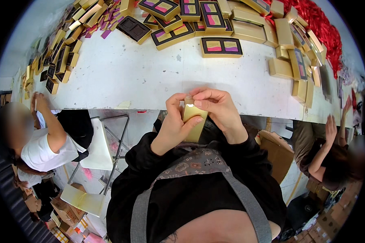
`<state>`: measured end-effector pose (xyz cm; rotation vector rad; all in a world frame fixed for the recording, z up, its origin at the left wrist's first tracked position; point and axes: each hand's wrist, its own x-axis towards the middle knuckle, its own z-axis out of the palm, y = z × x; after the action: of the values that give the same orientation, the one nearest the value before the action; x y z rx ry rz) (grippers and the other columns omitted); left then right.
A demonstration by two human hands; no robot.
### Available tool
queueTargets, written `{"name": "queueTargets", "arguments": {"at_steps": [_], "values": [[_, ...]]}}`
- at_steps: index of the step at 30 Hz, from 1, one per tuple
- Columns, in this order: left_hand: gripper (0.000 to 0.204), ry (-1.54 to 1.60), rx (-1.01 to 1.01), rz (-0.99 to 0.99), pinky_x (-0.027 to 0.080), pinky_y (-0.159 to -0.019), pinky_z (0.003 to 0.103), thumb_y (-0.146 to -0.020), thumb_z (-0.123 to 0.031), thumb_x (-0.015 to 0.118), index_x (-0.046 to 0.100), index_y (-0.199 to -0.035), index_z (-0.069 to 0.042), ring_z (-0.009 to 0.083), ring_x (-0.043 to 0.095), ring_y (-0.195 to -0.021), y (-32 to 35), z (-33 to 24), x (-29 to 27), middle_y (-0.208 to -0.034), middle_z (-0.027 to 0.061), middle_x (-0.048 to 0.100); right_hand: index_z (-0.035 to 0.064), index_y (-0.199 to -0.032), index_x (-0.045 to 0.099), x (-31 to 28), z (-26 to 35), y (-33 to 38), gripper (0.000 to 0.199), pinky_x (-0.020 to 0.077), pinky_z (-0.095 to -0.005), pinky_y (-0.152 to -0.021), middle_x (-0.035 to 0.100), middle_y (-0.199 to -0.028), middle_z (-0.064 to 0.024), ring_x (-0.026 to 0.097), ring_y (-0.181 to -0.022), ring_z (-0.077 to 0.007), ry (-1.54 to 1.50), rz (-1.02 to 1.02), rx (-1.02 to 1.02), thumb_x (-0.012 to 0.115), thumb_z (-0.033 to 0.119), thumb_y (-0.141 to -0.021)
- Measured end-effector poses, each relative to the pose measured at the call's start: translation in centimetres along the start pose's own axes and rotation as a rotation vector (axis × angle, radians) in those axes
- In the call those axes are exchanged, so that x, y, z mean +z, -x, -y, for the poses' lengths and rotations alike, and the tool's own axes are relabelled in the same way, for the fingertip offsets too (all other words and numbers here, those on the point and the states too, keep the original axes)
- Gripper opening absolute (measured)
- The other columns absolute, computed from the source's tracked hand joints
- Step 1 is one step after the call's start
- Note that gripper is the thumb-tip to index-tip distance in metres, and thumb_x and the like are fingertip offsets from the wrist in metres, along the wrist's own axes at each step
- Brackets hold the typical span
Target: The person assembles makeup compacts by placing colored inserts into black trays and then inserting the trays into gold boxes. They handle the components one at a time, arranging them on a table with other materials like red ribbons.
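Observation:
Just off the table's near edge, my left hand (171,124) is wrapped round a slim gold box (196,131), its thumb lying across the front. My right hand (220,106) grips the far end of the same box, thumb and index finger bent close to my left index finger. Something small and shiny shows between the fingertips there, too small to make out. Beyond my hands on the white table (150,81) lies an open gold box (222,47) with one pink and one purple packet in a black tray.
Gold boxes (172,36) are heaped along the far side, with more boxes (288,69) at right and a pile (61,60) at left. Red ribbon (316,28) lies at far right. Other people sit at both sides; a white chair (99,148) stands at left.

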<state>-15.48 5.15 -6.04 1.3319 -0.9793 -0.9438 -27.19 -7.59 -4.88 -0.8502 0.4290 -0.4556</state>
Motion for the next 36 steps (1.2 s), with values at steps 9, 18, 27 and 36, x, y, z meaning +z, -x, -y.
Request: {"name": "queueTargets", "arguments": {"at_steps": [9, 18, 27, 36], "values": [[0.050, -0.054, 0.153, 0.117, 0.047, -0.088, 0.035, -0.087, -0.010, 0.068, 0.032, -0.123, -0.005, 0.0246, 0.054, -0.109, -0.8, -1.1, 0.6, -0.123, 0.0173, 0.046, 0.0046, -0.119, 0.065, 1.0, 0.7, 4.0, 0.027, 0.0383, -0.0352, -0.103, 0.036, -0.148, -0.0204, 0.046, -0.128, -0.0253, 0.422, 0.049, -0.244, 0.056, 0.007, -0.094], [0.060, -0.345, 0.619, -0.237, 0.043, -0.097, 0.041, -0.088, -0.014, 0.065, 0.031, -0.136, -0.005, 0.0347, 0.042, -0.125, -6.0, -3.5, 1.1, -0.144, 0.0219, 0.028, 0.0092, -0.113, 0.068, -1.9, 13.2, 3.0, 0.033, 0.0424, -0.0458, -0.099, 0.052, -0.132, -0.0238, 0.050, -0.123, -0.0366, 1.940, -0.767, -0.984, 0.064, -0.002, -0.082], [0.045, -0.854, 0.296, -0.210, 0.043, -0.096, 0.041, -0.081, -0.009, 0.066, 0.050, -0.122, -0.001, 0.0370, 0.047, -0.119, -9.6, 1.8, -4.6, -0.131, 0.0203, 0.046, 0.0098, -0.103, 0.070, -6.0, 14.0, -12.2, 0.036, 0.0494, -0.0429, -0.085, 0.068, -0.100, -0.0161, 0.061, -0.100, -0.0358, 1.973, -0.015, -0.202, 0.068, 0.038, -0.081], [0.043, -0.828, 0.221, -0.195, 0.041, -0.095, 0.041, -0.079, -0.011, 0.067, 0.054, -0.119, -0.003, 0.0348, 0.052, -0.111, -10.4, 0.7, -4.2, -0.124, 0.0169, 0.054, 0.0031, -0.110, 0.068, -20.2, 31.9, -35.9, 0.073, 0.0479, -0.0438, -0.091, 0.064, -0.117, -0.0212, 0.060, -0.112, -0.0364, 1.570, -0.981, -0.094, 0.057, 0.066, -0.075]]}}
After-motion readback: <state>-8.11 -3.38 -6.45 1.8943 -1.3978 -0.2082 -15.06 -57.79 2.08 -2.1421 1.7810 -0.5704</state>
